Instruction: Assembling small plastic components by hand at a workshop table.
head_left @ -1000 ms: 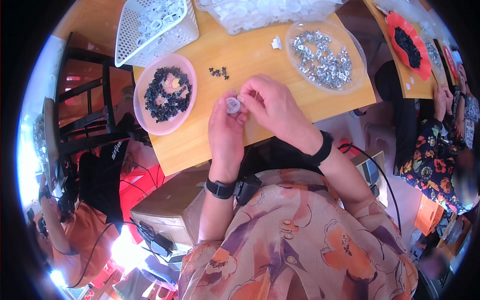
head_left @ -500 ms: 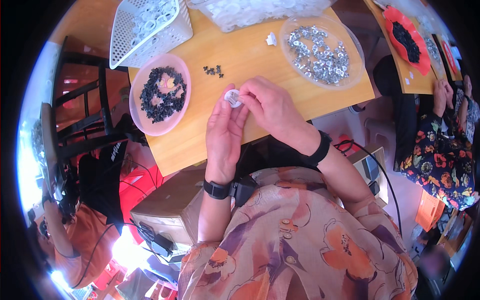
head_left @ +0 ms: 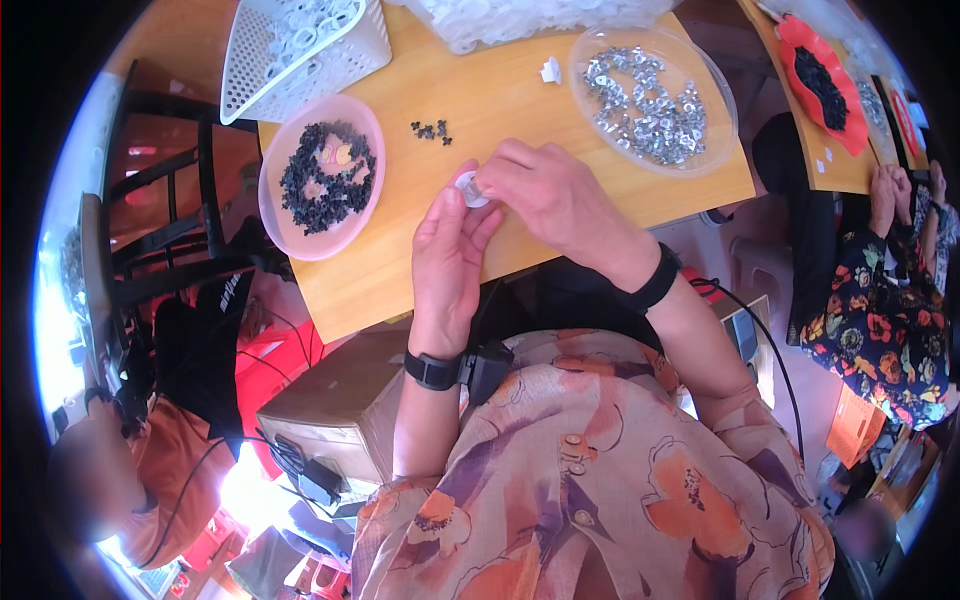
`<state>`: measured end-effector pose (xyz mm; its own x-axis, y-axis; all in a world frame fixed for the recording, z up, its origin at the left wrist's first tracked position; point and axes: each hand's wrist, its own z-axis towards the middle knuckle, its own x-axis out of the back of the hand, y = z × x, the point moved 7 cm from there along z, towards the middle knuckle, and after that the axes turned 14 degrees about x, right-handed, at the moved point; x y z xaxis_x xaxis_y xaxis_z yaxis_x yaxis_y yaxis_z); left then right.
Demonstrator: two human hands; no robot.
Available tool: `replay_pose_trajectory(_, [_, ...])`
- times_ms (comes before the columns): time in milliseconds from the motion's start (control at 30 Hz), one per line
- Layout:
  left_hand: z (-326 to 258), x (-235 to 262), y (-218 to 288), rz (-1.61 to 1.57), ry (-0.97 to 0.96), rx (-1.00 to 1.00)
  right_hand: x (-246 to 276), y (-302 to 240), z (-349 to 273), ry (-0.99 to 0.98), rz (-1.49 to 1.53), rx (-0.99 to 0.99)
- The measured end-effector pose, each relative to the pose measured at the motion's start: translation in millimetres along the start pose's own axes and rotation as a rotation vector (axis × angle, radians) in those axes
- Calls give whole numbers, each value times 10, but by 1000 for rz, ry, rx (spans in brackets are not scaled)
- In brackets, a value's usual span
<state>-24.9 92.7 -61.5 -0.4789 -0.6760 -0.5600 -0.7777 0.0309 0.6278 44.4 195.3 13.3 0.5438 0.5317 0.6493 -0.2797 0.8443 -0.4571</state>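
Note:
A small round white plastic part [head_left: 469, 188] is pinched between the thumb and fingers of my left hand [head_left: 450, 255], over the table's near half. The closed fingertips of my right hand [head_left: 560, 195] press on its face; whatever is between them is hidden. Beyond my hands lies a little cluster of black cross-shaped pieces [head_left: 432, 131]. To the left is a pink bowl [head_left: 270, 220] holding many more of the same black pieces. A clear round tray [head_left: 722, 140] at the right contains small shiny metal pieces. One loose white part [head_left: 550, 70] rests beside that tray.
A white perforated basket [head_left: 300, 82] of translucent rings stands far left on the wooden table [head_left: 375, 285]. White parts [head_left: 530, 22] fill a clear bin at the far edge. Another person's hands [head_left: 888, 195] rest by a neighbouring table with a red tray [head_left: 852, 130]. Below left is a cardboard box [head_left: 320, 385].
My right hand has turned and shifted slightly, its fingers now covering more of the white part. My left hand keeps its hold. The whole view has shifted a little.

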Motion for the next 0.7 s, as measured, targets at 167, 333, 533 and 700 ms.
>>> replay_pose_trajectory(167, [9, -1, 9, 0, -16, 11, 6, -3, -7, -1, 24, 32])
replay_pose_trajectory(333, [5, -24, 12, -3, -7, 11, -16, -65, 1, -19, -40, 59])
replay_pose_trajectory(533, [37, -9, 5, 6, -21, 12, -9, 33, -109, 156, 122, -149])
replay_pose_trajectory(700, [2, -73, 18, -4, 9, -13, -52, 160, -180, 252, 419, -460])
